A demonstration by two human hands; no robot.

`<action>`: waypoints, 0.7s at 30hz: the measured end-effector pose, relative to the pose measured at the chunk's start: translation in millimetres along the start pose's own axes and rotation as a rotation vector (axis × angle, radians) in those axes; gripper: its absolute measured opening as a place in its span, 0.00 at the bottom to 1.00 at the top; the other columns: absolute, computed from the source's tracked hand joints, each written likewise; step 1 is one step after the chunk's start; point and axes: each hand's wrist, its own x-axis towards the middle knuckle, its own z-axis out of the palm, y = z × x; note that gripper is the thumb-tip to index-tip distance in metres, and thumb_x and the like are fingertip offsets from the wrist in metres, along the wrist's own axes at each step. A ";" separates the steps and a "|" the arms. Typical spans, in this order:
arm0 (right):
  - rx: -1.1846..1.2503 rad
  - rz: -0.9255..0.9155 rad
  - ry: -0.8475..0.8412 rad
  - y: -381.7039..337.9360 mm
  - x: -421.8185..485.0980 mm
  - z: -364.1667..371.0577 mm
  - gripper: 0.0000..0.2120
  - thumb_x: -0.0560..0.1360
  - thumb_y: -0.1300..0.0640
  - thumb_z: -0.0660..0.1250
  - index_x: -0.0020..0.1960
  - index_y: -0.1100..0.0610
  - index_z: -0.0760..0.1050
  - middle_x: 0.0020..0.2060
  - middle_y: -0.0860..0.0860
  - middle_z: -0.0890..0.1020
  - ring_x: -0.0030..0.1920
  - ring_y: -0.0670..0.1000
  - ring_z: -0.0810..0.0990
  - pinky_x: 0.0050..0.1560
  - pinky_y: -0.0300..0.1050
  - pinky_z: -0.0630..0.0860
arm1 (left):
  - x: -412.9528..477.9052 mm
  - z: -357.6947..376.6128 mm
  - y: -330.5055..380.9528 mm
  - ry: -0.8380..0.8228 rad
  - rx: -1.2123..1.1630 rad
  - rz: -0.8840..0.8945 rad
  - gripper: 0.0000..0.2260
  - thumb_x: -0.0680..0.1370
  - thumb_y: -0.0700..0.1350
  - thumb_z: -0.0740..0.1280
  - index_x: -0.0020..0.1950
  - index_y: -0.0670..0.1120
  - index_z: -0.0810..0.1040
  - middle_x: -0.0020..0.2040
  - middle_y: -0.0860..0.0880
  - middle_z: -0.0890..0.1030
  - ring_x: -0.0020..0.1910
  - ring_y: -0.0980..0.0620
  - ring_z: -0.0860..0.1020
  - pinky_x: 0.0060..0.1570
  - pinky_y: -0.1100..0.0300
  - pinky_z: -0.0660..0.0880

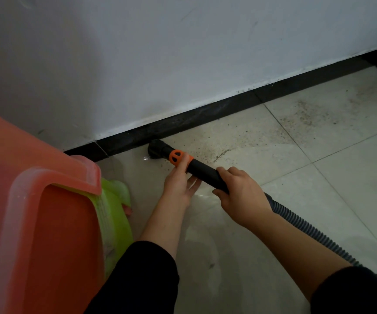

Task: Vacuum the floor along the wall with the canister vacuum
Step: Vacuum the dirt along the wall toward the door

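Note:
A black vacuum tube (202, 171) with an orange collar (176, 157) ends in a round black brush nozzle (156, 148). The nozzle touches the pale tile floor (332, 168) right against the black baseboard (205, 114). My right hand (239, 196) grips the tube's rear end, where the ribbed grey hose (307, 227) begins. My left hand (179, 184) holds the tube just behind the orange collar, thumb on top and fingers under it. Dark crumbs and dust (305, 114) are scattered over the tiles to the right of the nozzle. The canister is out of view.
An orange plastic stool (36, 200) stands close at the left, stacked over a green one (115, 214). The white wall (183, 53) rises behind the baseboard. The hose runs off toward the lower right.

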 end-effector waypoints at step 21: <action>-0.005 -0.022 -0.144 27.3 -31.0 -26.6 0.09 0.76 0.53 0.67 0.54 0.53 0.72 0.40 0.49 0.75 0.41 0.50 0.71 0.41 0.44 0.66 | -52.4 13.7 -26.8 0.196 -0.041 -0.067 0.18 0.71 0.44 0.75 0.57 0.41 0.74 0.45 0.44 0.79 0.43 0.47 0.82 0.30 0.59 0.80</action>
